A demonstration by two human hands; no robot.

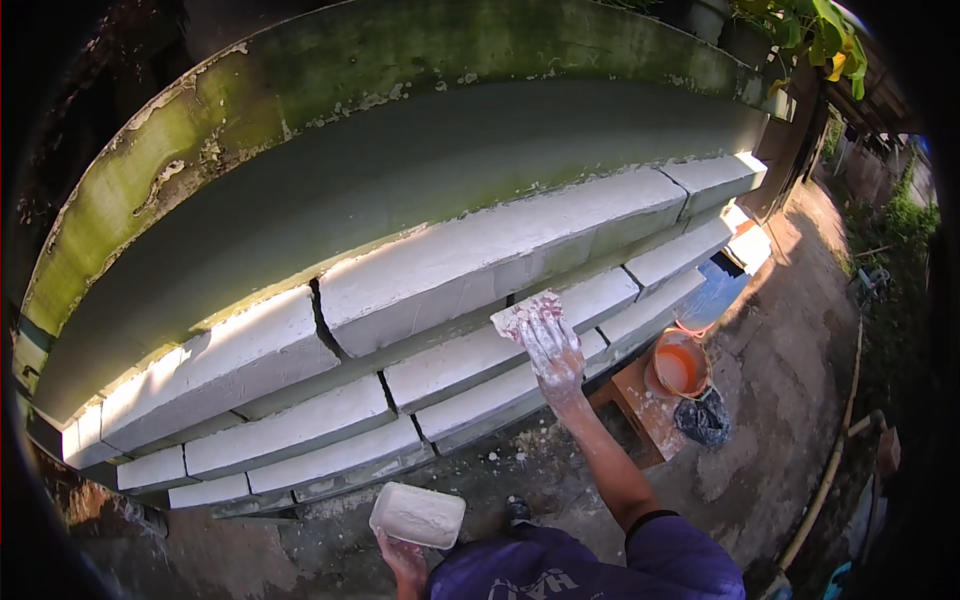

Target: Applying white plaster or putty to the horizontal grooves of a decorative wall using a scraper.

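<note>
Near the lower edge, my left hand (403, 557) grips a white rectangular tub (376, 513) by its side. Thick white paste (422, 516) lies in the tub. My right hand (556, 355), its fingers coated in white, is closed on a flat pinkish-white pad (508, 321), whose exact kind I cannot make out. That pad is over the middle stepped ledge (470, 366), touching or close to it. Above runs a wider white ledge (500, 245), and below lies a narrower one (480, 410). Dark vertical gaps split the ledges into blocks.
A mossy green wall rim (330, 70) curves across the top. To the right, an orange bucket (681, 368) stands by a wooden stool (640, 400), with a black plastic bag (703, 418) beside it. A long pole (835, 470) lies on the ground at far right.
</note>
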